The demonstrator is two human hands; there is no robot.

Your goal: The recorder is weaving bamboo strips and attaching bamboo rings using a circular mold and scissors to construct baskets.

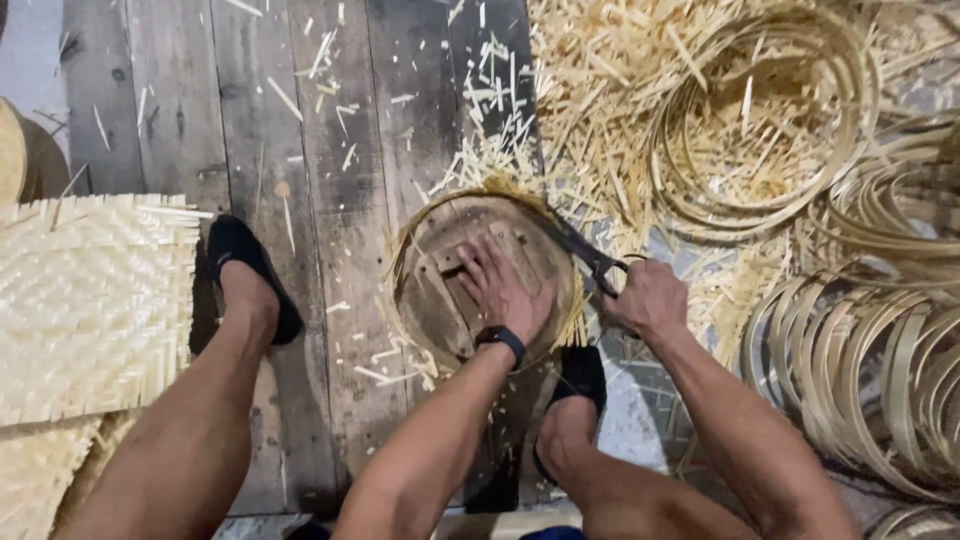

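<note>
Bare legs frame the lower picture. At centre, the left hand presses flat, fingers spread, on a round wooden form ringed with a pale bamboo strip. Just right, the right hand grips dark shears cutting at its rim. Coiled bamboo hoops lie upper right.

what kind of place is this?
Likely a bamboo basket-weaving workshop. Trimmed splints litter the plank floor, coiled bamboo hoops are stacked to one side, and woven mats lie on the other. The left hand presses a round wooden form while the right hand works shears.
</note>
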